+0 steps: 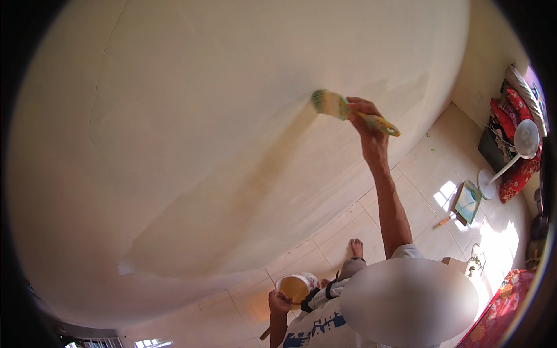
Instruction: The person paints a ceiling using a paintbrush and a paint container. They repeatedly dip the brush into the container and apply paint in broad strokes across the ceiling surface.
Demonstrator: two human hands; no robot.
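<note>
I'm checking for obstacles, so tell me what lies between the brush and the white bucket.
The head view shows just wall with a darker patch, then tiled floor, between brush and white bucket.

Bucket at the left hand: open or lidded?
Open: the bucket has no lid over its rim, and its yellowish inside shows. Fill level: cannot tell.

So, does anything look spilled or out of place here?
Slightly: small green specks lie on the tiled floor near the wall, odd against the pale tiles; drips or scraps, I can't tell. The paintbrush in the right hand has a blotchy handle, perhaps from paint. Otherwise nothing stands out.
</note>
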